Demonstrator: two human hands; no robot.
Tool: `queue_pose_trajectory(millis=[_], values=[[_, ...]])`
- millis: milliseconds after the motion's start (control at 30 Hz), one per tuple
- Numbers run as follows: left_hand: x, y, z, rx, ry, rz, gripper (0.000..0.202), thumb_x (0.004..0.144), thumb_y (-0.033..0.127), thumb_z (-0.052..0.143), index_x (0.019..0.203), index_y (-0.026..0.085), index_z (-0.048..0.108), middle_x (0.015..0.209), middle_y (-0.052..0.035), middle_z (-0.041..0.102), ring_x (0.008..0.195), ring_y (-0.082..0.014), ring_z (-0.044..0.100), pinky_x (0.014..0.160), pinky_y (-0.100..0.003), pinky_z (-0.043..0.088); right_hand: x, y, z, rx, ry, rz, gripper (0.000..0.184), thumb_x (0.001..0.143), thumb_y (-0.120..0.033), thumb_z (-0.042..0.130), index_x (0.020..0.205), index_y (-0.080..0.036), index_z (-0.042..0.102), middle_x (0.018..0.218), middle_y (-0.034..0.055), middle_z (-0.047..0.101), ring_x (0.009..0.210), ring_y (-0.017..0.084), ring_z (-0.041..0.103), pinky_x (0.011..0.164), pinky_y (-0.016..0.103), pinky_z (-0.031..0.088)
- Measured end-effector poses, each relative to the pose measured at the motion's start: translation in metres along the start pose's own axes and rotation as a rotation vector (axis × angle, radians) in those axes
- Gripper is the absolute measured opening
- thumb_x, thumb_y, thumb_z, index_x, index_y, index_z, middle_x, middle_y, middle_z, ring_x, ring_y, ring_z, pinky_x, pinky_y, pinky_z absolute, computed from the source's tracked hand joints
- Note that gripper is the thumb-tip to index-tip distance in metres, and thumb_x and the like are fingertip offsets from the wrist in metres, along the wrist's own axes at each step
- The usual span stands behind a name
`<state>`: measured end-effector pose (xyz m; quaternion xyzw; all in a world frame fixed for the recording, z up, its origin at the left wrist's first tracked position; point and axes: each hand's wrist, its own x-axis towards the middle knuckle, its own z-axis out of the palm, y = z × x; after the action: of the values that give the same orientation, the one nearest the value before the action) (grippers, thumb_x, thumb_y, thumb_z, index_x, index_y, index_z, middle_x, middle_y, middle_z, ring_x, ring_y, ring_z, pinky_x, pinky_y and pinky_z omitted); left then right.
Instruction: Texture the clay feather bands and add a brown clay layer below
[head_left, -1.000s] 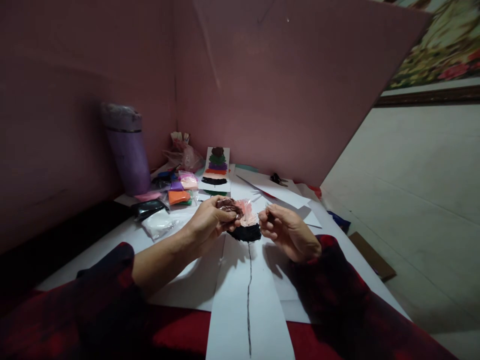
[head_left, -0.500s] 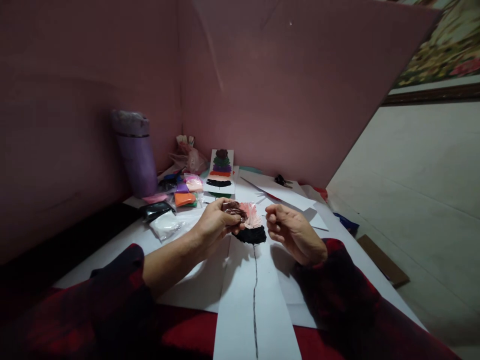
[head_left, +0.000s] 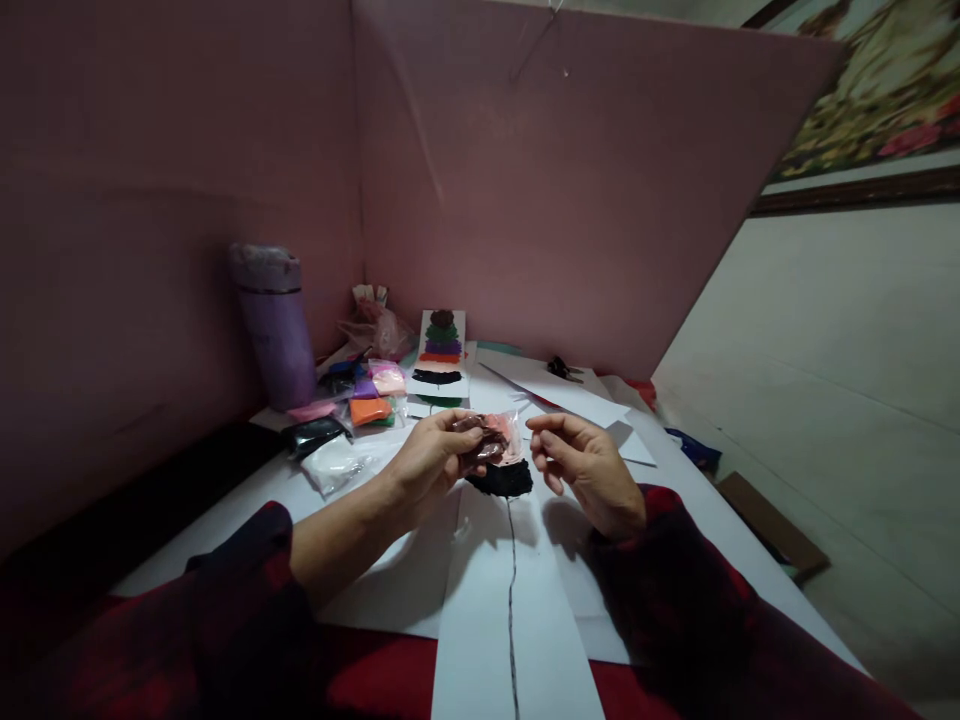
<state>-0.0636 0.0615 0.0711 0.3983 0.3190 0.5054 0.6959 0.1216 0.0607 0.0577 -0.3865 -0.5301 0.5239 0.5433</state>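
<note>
My left hand (head_left: 431, 462) is closed on a clear packet of brown modelling clay (head_left: 484, 447), held above a long white paper strip (head_left: 514, 590). A black clay shape (head_left: 508, 478) lies on the strip beneath the packet, with a dark line running from it towards me. Pinkish clay (head_left: 511, 440) shows just behind the packet, partly covered by it. To the right of the packet, apart from it, is my right hand (head_left: 589, 470), its fingers loosely bent and spread with nothing visible between them.
Packets of coloured clay, an orange one (head_left: 370, 410) and a white one (head_left: 336, 466) among them, lie at the left by a purple bottle (head_left: 274, 325). A card with coloured bands (head_left: 441, 350) leans at the back. Keys (head_left: 562, 369) and loose paper sheets (head_left: 555, 392) lie at the back right.
The packet in my left hand has turned and shifted slightly right. My right hand's fingers have spread a little. The view has tilted up slightly.
</note>
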Motion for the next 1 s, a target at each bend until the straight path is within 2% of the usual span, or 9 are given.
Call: queue_pose_trajectory(millis=[67,200,333,633,867,1000], values=[[-0.001,0.0,0.0,-0.007,-0.002,0.007,0.012,0.074,0.002,0.063,0.082,0.009,0.057,0.074,-0.008,0.066,0.065,-0.0148,0.066,0.055,-0.021,0.046,-0.001,-0.001,0.001,-0.032,0.002,0.017,0.04,0.066,-0.049,0.079,0.085,-0.016,0.067,0.062,-0.0026,0.054,0.048,0.008,0.045,0.039,0.018,0.034],[-0.003,-0.001,0.0,-0.015,-0.023,0.039,0.024,0.065,0.003,0.072,0.082,0.01,0.058,0.079,-0.0064,0.068,0.069,-0.0167,0.068,0.064,-0.027,0.052,-0.004,-0.002,0.007,-0.17,-0.028,0.026,0.047,0.067,-0.059,0.075,0.079,-0.015,0.065,0.055,-0.0061,0.045,0.044,0.005,0.035,0.038,0.019,0.024],[-0.004,-0.003,0.0,0.027,-0.074,0.065,0.031,0.059,0.007,0.078,0.081,0.012,0.057,0.076,-0.0042,0.068,0.068,-0.0161,0.067,0.067,-0.029,0.052,-0.006,-0.002,0.011,-0.251,-0.065,-0.027,0.046,0.067,-0.058,0.076,0.075,-0.015,0.063,0.053,-0.0069,0.044,0.043,0.005,0.031,0.038,0.02,0.022],[0.0,-0.003,-0.002,0.107,-0.009,0.114,0.033,0.053,0.007,0.076,0.08,0.013,0.056,0.074,-0.0049,0.071,0.068,-0.0184,0.069,0.062,-0.027,0.05,-0.004,0.0,0.007,-0.17,-0.022,0.048,0.042,0.066,-0.053,0.076,0.073,-0.016,0.059,0.047,-0.0087,0.04,0.042,0.005,0.031,0.037,0.018,0.021],[0.0,-0.003,-0.001,0.065,0.03,0.08,0.034,0.05,0.003,0.074,0.074,0.013,0.053,0.068,-0.0009,0.068,0.061,-0.0174,0.068,0.065,-0.031,0.053,-0.004,-0.002,0.005,-0.173,-0.051,0.046,0.043,0.07,-0.056,0.074,0.082,-0.016,0.062,0.051,-0.0086,0.042,0.041,0.006,0.031,0.035,0.018,0.024],[-0.002,-0.003,0.0,0.079,-0.009,0.043,0.036,0.05,0.005,0.079,0.071,0.014,0.051,0.07,-0.0006,0.068,0.067,-0.0176,0.069,0.069,-0.03,0.053,-0.003,-0.001,0.004,-0.191,-0.032,-0.016,0.039,0.071,-0.053,0.074,0.077,-0.018,0.059,0.049,-0.0093,0.039,0.04,0.006,0.03,0.035,0.019,0.023]])
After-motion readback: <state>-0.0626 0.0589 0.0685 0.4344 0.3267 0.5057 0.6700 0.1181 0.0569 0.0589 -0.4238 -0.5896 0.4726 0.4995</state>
